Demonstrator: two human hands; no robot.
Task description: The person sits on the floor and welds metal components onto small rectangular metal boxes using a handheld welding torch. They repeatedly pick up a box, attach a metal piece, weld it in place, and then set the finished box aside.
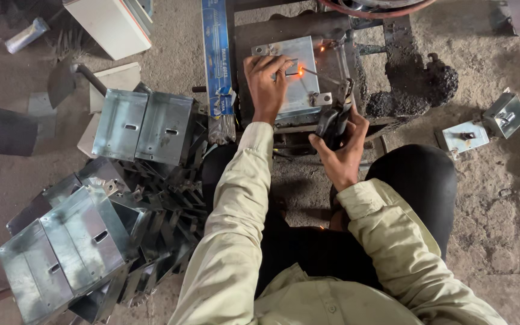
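Evidently stiff, light sheet-metal box (293, 75) was pinned by flat left hand (266, 81) | right hand (339, 150) was closed round electrode holder (332, 123) | hot at glowing weld (300, 71); cool edges judged safest.

One galvanised metal box (293, 75) is seen on the welding stand (332, 36), with one electrode holder (332, 123) beside it. Two small boxes (505, 114) are counted on the floor at the right. Perhaps four large folded boxes (142, 126) are made out in the heap at the left; the tangle beneath cannot be counted. One blue electrode packet (216, 60) is seen.
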